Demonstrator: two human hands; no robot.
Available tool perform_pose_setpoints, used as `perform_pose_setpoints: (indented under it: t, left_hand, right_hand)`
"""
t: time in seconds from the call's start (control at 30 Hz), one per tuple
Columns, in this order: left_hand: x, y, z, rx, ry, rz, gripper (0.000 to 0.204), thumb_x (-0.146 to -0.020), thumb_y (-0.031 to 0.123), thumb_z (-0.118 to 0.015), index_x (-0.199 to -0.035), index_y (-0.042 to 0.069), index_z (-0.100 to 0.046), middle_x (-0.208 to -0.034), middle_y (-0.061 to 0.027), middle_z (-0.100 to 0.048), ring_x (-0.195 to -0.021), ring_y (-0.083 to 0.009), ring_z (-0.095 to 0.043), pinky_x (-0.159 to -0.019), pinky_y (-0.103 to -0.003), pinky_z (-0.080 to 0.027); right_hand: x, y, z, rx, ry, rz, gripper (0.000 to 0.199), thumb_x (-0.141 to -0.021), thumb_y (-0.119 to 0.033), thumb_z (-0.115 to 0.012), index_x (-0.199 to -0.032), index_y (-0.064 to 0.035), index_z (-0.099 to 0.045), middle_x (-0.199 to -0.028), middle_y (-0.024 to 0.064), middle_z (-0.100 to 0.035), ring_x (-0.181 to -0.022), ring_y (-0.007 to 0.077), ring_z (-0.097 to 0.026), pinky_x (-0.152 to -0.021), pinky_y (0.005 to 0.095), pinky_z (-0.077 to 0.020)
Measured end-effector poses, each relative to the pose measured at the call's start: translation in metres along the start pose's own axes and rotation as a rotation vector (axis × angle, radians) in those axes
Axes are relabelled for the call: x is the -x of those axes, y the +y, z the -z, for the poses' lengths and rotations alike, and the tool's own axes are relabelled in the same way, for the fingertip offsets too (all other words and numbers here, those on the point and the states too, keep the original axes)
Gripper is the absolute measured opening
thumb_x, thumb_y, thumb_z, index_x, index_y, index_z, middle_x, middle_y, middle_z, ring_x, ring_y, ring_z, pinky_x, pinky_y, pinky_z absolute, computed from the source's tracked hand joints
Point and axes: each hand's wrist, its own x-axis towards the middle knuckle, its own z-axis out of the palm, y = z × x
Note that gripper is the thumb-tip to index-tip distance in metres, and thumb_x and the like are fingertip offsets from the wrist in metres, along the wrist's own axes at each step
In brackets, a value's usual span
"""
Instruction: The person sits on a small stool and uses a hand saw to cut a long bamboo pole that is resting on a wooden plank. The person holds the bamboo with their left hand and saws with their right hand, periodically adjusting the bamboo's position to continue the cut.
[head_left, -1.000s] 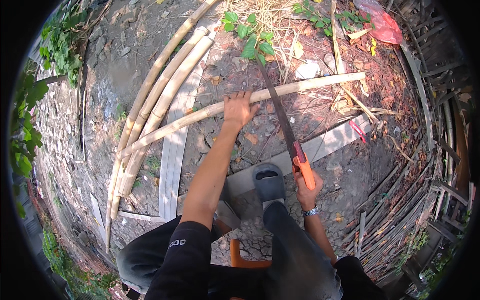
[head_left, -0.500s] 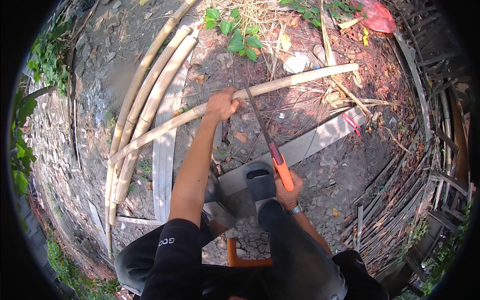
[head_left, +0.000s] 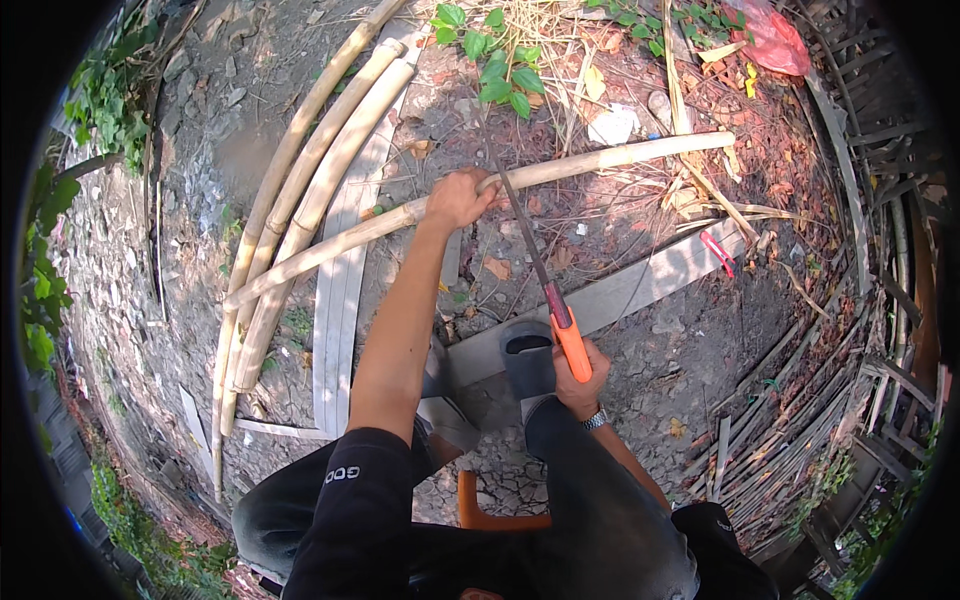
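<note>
My left hand (head_left: 461,198) is closed round a pale bamboo pole (head_left: 620,156) that lies slantwise in front of me. The pole's left end rests across several other bamboo poles (head_left: 318,190). In my right hand (head_left: 584,382) is the orange handle of a hand saw (head_left: 526,228). Its long, dark, narrow blade crosses the pole just right of my left hand and touches or lies very close to it. The blade's tip reaches beyond the pole toward some green leaves.
Flat grey boards (head_left: 345,300) lie on the stony ground, and another board (head_left: 640,290) crosses before my shoes. A red box cutter (head_left: 717,254) sits on that board. Thin sticks (head_left: 770,430) are heaped at right. A red plastic bag (head_left: 768,38) lies at far right.
The whole view has shifted slightly, with things appearing a little further right. Both hands keep their holds, and the saw blade remains across the bamboo pole.
</note>
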Motion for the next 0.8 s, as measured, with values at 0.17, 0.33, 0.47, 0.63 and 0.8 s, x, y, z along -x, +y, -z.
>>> perform_pose_setpoints:
  t: [0.17, 0.33, 0.47, 0.63, 0.8]
  left_hand:
    - [0.006, -0.006, 0.001, 0.012, 0.023, -0.015, 0.044, -0.098, 0.045, -0.059, -0.119, 0.01, -0.075, -0.119, -0.0175, -0.073, -0.111, -0.0404, -0.069, -0.098, -0.051, -0.054]
    - [0.002, 0.003, 0.008, -0.019, -0.032, -0.012, 0.045, -0.098, 0.046, -0.058, -0.119, 0.008, -0.074, -0.115, -0.0198, -0.074, -0.108, -0.0394, -0.07, -0.097, -0.052, -0.055]
    - [0.004, -0.002, 0.007, -0.033, -0.026, 0.008, 0.046, -0.099, 0.046, -0.058, -0.12, 0.008, -0.073, -0.114, -0.0201, -0.074, -0.108, -0.0397, -0.07, -0.097, -0.051, -0.055]
    - [0.008, -0.008, 0.003, -0.006, 0.014, -0.021, 0.045, -0.099, 0.046, -0.058, -0.12, 0.008, -0.073, -0.114, -0.0198, -0.074, -0.106, -0.0396, -0.07, -0.096, -0.052, -0.054]
    - [0.005, 0.002, 0.004, 0.026, -0.04, 0.005, 0.045, -0.1, 0.046, -0.058, -0.119, 0.008, -0.073, -0.114, -0.0181, -0.074, -0.108, -0.0387, -0.069, -0.096, -0.051, -0.054]
  right_hand:
    - [0.005, 0.01, -0.008, -0.055, -0.015, 0.006, 0.016, -0.086, -0.007, -0.075, -0.078, -0.002, -0.062, -0.059, 0.0029, -0.053, -0.052, 0.009, -0.051, -0.052, 0.0309, -0.0423]
    - [0.005, 0.01, -0.005, -0.21, -0.076, -0.068, 0.032, -0.09, 0.003, -0.064, -0.121, 0.0102, -0.07, -0.097, 0.0086, -0.072, -0.08, 0.011, -0.066, -0.081, 0.0278, -0.0564]
    - [0.005, 0.011, -0.002, -0.218, -0.112, -0.078, 0.036, -0.09, 0.005, -0.06, -0.124, 0.0121, -0.067, -0.106, 0.0135, -0.073, -0.092, 0.0162, -0.07, -0.089, 0.0323, -0.0573]
    - [0.008, 0.002, -0.007, -0.153, -0.067, -0.055, 0.023, -0.09, -0.002, -0.069, -0.111, 0.0048, -0.075, -0.092, 0.0065, -0.076, -0.081, 0.0094, -0.068, -0.076, 0.0277, -0.0542]
    - [0.008, 0.003, 0.001, -0.1, -0.08, -0.074, 0.024, -0.09, -0.004, -0.071, -0.112, 0.0021, -0.076, -0.086, 0.0037, -0.073, -0.075, 0.0088, -0.065, -0.072, 0.027, -0.0526]
